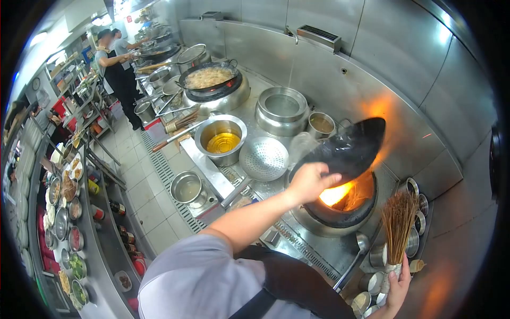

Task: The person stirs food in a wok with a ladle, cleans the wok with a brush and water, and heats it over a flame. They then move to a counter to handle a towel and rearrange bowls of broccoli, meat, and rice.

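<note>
My left hand [314,184] grips the near rim of a black wok [353,149], which is lifted and tilted steeply above the burner [348,199]. Orange flame rises from the burner and licks up past the wok's right side. My right hand [398,287] is closed around the wrapped handle of a bamboo wok brush [399,223], its bristles pointing up. A ladle [362,243] lies on the counter to the left of the brush. Several metal containers [378,255] of seasonings stand around my right hand. A perforated strainer [264,159] rests left of the wok.
A pot of yellow oil [221,139], a lidless steel pot [282,106] and a small pot [188,190] stand nearby. Farther back, a second wok [209,77] bubbles on its burner. Two co-workers [114,69] stand along the stove line. A shelf of ingredient bowls [76,239] runs at left.
</note>
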`<state>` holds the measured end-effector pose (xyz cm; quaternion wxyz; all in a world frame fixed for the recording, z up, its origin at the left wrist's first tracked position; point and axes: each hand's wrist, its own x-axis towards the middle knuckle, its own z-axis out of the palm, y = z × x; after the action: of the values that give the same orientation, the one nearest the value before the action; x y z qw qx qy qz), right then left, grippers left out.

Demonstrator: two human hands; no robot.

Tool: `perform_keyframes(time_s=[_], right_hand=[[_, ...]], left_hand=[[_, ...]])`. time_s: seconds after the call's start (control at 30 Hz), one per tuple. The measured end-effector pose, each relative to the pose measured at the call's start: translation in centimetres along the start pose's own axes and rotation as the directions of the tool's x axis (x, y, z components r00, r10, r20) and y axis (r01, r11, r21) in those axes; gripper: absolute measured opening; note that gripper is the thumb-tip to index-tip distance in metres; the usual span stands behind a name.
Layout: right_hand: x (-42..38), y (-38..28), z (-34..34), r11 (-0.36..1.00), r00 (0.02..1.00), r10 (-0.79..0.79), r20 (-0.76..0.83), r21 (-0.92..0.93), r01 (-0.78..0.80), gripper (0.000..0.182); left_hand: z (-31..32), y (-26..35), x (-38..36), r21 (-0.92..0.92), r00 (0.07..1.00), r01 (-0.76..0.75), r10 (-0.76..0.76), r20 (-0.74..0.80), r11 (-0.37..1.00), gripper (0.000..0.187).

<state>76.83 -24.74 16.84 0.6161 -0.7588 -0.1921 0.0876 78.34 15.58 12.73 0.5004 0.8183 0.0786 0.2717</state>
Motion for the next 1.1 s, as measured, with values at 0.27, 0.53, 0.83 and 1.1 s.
perform_keyframes(time_s=[0.27, 0.53, 0.83, 1.1], right_hand=[[-0.3, 3.6, -2.0, 0.978, 0.965, 0.205, -0.164, 0.083, -0.193, 0.047], [5.5, 3.2, 4.7, 0.66, 0.999, 0.016, -0.035, 0.751, 0.016, 0.046], [20.3, -5.1, 9.1, 0.96, 0.942, -0.168, -0.291, 0.168, 0.223, 0.06], [35.5, 14.9, 9.7, 0.868, 0.83, 0.487, -0.271, 0.257, -0.425, 0.039]], left_hand=[[-3.6, -0.2, 5.3, -0.18, 0.984, 0.121, -0.142, -0.106, 0.976, 0.038], [1.2, -2.2, -6.8, 0.302, 0.903, -0.395, 0.306, 0.302, 0.868, 0.036], [7.3, -5.5, -7.8, 0.475, 0.765, -0.573, 0.228, 0.602, 0.668, 0.02], [10.1, -7.5, -7.7, 0.465, 0.818, -0.51, 0.24, 0.523, 0.724, 0.029]])
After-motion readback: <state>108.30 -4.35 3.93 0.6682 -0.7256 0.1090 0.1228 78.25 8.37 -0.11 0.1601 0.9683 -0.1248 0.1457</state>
